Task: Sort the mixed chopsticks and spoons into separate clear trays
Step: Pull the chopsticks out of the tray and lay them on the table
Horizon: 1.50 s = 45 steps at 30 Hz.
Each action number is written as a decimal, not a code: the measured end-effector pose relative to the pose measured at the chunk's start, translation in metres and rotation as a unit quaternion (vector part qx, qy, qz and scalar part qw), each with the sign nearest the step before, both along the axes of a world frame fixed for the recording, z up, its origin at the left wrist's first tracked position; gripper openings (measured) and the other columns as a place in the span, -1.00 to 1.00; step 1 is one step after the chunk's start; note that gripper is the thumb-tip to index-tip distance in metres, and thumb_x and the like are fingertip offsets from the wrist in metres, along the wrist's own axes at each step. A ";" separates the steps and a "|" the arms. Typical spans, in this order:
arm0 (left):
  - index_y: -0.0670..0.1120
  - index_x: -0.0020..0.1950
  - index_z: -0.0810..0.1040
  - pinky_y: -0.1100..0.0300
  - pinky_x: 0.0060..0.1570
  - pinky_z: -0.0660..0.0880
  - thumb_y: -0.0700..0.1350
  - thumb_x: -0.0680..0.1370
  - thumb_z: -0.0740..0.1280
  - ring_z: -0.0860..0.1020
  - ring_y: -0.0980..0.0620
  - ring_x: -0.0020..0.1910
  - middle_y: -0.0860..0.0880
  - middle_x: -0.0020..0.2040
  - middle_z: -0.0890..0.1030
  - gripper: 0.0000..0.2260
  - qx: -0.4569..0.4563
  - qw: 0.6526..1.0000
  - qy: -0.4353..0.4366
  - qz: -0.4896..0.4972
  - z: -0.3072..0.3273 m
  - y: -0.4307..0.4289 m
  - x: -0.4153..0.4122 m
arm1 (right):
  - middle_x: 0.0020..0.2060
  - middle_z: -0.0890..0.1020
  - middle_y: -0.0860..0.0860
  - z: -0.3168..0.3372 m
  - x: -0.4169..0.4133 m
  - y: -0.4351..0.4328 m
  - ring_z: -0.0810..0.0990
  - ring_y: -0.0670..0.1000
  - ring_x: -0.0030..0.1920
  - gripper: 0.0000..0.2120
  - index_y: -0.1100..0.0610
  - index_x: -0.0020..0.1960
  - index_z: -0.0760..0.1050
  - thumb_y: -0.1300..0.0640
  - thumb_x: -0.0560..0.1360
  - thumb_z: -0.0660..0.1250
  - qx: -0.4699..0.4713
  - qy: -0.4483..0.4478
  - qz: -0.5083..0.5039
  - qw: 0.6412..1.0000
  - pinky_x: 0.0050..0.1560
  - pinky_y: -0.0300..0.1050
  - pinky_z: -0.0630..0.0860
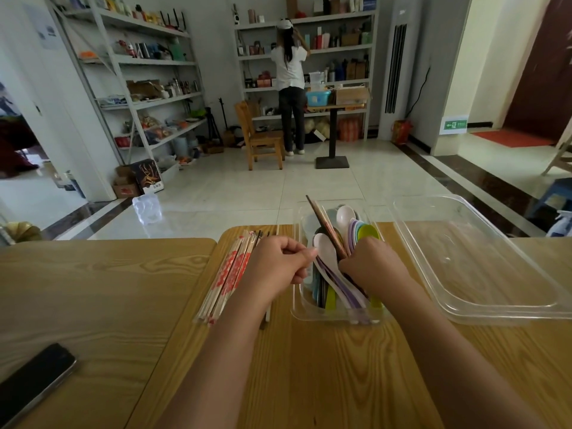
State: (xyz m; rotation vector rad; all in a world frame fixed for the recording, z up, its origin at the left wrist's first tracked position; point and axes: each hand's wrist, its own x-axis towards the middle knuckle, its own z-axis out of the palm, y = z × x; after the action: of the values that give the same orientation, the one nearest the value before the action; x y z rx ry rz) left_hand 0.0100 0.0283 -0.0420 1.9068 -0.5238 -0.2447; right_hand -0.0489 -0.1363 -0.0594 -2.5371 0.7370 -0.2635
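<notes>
**Head view.** The table (309, 366) carries all task items.

1. The narrow clear tray (337, 321) sits at 12 o'clock from the wearer. It holds the spoons (325, 250), white, purple, green and blue, stacked lengthwise. One pair of dark chopsticks (323, 222) remains among them, tilted, with its tips pointing toward 11 o'clock over the far rim.
2. The right grip (373, 264) is inside this tray. Its fingers are curled and appear to pinch the near end of the dark chopsticks.
3. The left grip (280, 261) is at the tray's 9 o'clock edge. Its fingers are curled with the thumb tip against the white spoon. Whether it holds anything cannot be determined.
4. The wrapped chopsticks (229, 277) lie as a bundle directly on the table, at 9 o'clock from the left grip. A few dark sticks lie beside the bundle, partly under the forearm.
5. The large clear tray (483, 308) is at 3 o'clock from the narrow tray. Nothing is visible in it.

**Task status (judgement).** Separation is well advanced, as most chopsticks are out of the spoon tray. The remaining steps are to extract the last dark pair and place all chopsticks in a tray of their own.

A phone (34, 385) lies at 8 o'clock.
</notes>
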 end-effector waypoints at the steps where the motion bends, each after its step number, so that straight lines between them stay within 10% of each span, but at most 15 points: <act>1: -0.08 -0.04 0.62 0.17 -0.18 0.65 -0.04 0.52 0.45 0.65 0.12 -0.30 -0.03 -0.22 0.69 -0.87 0.001 1.000 0.000 0.000 0.000 0.000 0.000 | -0.39 0.49 -0.02 -0.001 0.001 -0.001 0.44 -0.12 -0.46 -0.82 0.11 -0.22 0.42 0.11 0.50 0.37 0.002 -0.001 0.002 1.000 -0.51 -0.33 0.28; 19: -0.02 -0.05 0.60 0.21 -0.18 0.64 -0.05 0.53 0.44 0.65 0.10 -0.28 -0.02 -0.19 0.69 -0.93 -0.009 1.000 0.002 0.000 0.001 0.004 0.002 | -0.39 0.54 0.08 0.022 0.000 -0.003 0.44 -0.02 -0.44 -0.69 0.16 -0.25 0.48 0.10 0.64 0.20 0.005 -0.120 -0.001 0.993 -0.43 -0.17 0.39; 24: -0.02 -0.02 0.63 0.25 -0.21 0.62 -0.10 0.56 0.41 0.62 0.15 -0.31 -0.04 -0.15 0.70 -0.97 -0.041 0.999 0.027 -0.008 0.005 0.002 -0.001 | -0.37 0.56 0.05 0.048 -0.011 0.006 0.44 -0.08 -0.44 -0.78 0.20 -0.11 0.57 0.12 0.63 0.26 0.173 -0.169 0.036 0.970 -0.47 -0.32 0.40; 36: -0.13 -0.01 0.65 0.27 -0.31 0.51 -0.18 0.59 0.35 0.50 0.15 -0.37 -0.05 -0.25 0.63 -0.91 -0.191 0.964 0.185 -0.021 0.013 0.008 0.004 | -0.39 0.54 0.05 0.048 -0.011 0.031 0.41 -0.15 -0.53 -0.76 0.28 -0.05 0.59 0.07 0.57 0.33 0.284 -0.042 0.163 0.944 -0.50 -0.35 0.38; 45: -0.07 -0.17 0.62 0.24 -0.42 0.47 -0.07 0.56 0.40 0.57 0.10 -0.42 -0.01 -0.30 0.65 -0.86 0.100 0.971 -0.078 0.201 -0.003 0.063 0.045 | -0.33 0.64 0.09 0.045 -0.011 0.023 0.49 0.11 -0.31 -0.82 0.13 -0.12 0.60 0.04 0.56 0.34 0.195 -0.107 0.111 0.969 -0.22 0.00 0.54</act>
State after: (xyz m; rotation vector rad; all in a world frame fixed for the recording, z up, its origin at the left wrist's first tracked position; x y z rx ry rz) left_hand 0.0554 0.0914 -0.0445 2.1916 -0.2093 0.1221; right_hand -0.0599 -0.1129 -0.0139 -2.1498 0.3741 -0.2793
